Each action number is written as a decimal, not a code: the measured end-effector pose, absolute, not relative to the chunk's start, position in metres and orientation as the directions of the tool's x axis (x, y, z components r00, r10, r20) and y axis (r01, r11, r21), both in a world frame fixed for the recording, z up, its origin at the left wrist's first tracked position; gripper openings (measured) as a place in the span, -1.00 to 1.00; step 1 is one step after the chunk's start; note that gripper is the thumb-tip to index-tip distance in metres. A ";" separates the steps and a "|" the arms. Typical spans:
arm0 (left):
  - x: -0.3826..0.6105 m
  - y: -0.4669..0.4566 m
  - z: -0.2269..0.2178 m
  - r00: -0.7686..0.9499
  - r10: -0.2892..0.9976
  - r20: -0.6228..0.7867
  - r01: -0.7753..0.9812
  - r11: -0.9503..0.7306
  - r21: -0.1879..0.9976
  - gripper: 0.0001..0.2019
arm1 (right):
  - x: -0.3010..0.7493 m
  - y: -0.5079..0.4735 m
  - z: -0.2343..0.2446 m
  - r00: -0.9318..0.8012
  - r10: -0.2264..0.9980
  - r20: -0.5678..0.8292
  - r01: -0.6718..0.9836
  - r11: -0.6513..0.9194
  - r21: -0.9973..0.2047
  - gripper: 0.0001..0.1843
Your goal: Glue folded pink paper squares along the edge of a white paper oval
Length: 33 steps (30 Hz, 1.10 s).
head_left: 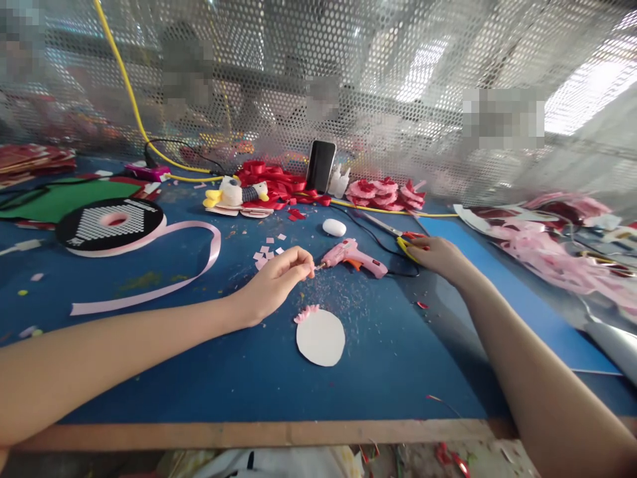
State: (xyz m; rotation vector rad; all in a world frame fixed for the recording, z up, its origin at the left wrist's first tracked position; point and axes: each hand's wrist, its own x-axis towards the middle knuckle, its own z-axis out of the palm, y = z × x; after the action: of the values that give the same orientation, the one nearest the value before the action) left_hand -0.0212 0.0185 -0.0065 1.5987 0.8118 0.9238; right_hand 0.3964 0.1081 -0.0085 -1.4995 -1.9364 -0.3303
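Observation:
My left hand (286, 279) is closed in a pinch at the tip of a pink hot glue gun (348, 255), which lies on its side. Whatever the fingertips hold is too small to make out. Small pale pink ribbon squares (263, 255) lie just behind that hand. My right hand (438, 255) is closed around the yellow and red handles of a pair of scissors (383, 224), their blades pointing away to the left. Nearer the table's front lies a white round disc (321, 338) with pink folded ribbon pieces (306, 313) along its upper left edge.
A ribbon spool (112, 226) trails a pink ribbon (213, 249) at left. Behind stand a phone (321, 166), red ribbons (266, 182), a duck-like toy (236, 192) and pink-red rosettes (383, 192). A white oval object (334, 228) sits behind the glue gun. Pink strips (552, 245) pile at right.

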 end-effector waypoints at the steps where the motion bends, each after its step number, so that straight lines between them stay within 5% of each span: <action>1: -0.021 0.019 -0.007 0.456 0.876 0.155 0.025 -0.187 0.982 -0.84 | 0.396 0.107 -0.007 -0.062 0.835 0.547 0.964 0.191 -0.183 -0.59; 4: -0.021 0.020 -0.007 0.429 0.893 0.135 -0.008 -0.146 0.989 -0.83 | 0.392 0.103 0.000 0.127 0.956 0.264 0.989 -0.101 -0.110 -0.69; 8: -0.020 0.022 -0.006 0.408 0.908 0.095 -0.066 -0.074 0.995 -0.85 | 0.379 0.098 0.011 0.215 0.975 0.059 0.976 -0.214 -0.024 -0.64; 15: -0.020 0.027 -0.011 0.398 0.916 0.053 -0.218 0.038 0.975 -0.86 | 0.357 0.078 0.024 0.256 0.947 0.194 0.962 -0.269 0.041 -0.72; 21: -0.018 0.028 -0.012 0.386 0.921 0.046 -0.246 0.054 0.968 -0.90 | 0.349 0.063 0.037 0.333 0.883 0.331 0.942 -0.325 -0.082 -0.64; 29: -0.018 0.027 -0.011 0.445 0.888 0.112 -0.402 0.087 0.911 -0.88 | 0.303 0.052 0.054 0.236 0.894 0.380 0.945 -0.121 -0.303 -0.60; 33: -0.017 0.028 -0.013 0.482 0.858 0.175 -0.509 0.112 0.854 -0.85 | 0.270 0.027 0.052 -0.097 0.940 0.328 0.940 0.194 -0.279 -0.46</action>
State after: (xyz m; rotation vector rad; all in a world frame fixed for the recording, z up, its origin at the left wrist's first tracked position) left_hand -0.0174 0.0277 -0.0135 1.0355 0.4119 1.0455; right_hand 0.2698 0.0266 0.0522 -1.7548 -2.0472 -0.0022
